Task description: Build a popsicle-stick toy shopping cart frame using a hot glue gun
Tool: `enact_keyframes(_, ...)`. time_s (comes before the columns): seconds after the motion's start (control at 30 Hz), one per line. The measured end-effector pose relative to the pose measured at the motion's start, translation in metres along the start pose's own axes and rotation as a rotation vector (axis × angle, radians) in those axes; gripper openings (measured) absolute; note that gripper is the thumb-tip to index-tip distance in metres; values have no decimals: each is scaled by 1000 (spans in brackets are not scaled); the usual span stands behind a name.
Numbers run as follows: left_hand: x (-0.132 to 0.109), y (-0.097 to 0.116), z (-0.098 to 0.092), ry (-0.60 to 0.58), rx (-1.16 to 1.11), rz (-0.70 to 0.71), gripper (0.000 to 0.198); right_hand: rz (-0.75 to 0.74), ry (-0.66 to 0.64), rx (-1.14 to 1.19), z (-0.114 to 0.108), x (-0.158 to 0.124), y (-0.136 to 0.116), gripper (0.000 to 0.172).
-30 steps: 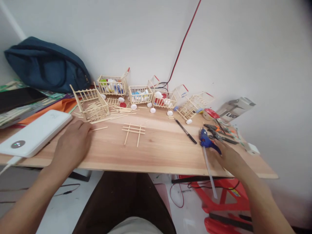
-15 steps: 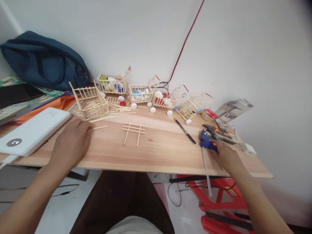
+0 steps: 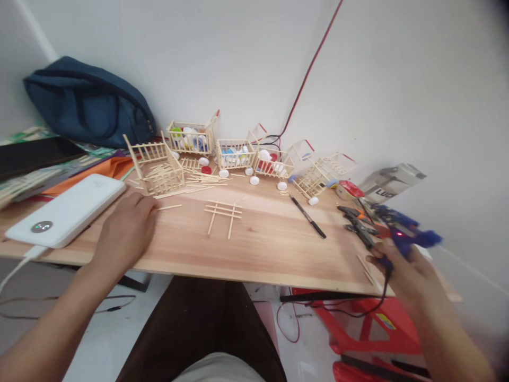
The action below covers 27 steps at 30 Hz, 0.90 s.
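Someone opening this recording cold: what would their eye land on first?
Probably the row of little stick carts along the back of the table. Next, the blue glue gun, its red light glowing, in the right hand at the table's right end. The dark blue bag stands out at back left.

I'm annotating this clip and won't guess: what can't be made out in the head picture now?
All in the head view:
Blue glue gun: details smeared by blur; the right hand covers part of its handle.
Thin stick by the left hand: that hand hides one end, and whether it is pinched.
White power bank: display digits too small and blurred.
Left forearm: cut off by the lower left corner.
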<state>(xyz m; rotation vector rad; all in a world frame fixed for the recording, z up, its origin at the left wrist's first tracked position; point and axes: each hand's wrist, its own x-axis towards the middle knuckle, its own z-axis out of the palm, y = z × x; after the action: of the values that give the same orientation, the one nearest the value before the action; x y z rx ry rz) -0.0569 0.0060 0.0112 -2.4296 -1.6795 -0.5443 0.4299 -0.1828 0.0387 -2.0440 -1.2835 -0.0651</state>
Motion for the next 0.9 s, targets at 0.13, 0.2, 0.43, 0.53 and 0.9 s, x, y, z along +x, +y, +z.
enact_keyframes(0.13,-2,0,2,56,8,8,25,482,-75,879,2,-11,-58,42)
enact_keyframes(0.2,-3,-1,3,119,10,33,23,537,-118,988,8,-18,-87,41)
enact_keyframes(0.43,-15,20,4,244,-282,360,21,270,-116,935,48,-32,-150,35)
enact_keyframes(0.53,-18,39,5,192,-355,471,21,285,-187,985,63,-29,-167,39)
enact_keyframes(0.9,-21,52,4,-56,-324,529,22,184,-437,1113,92,-9,-177,27)
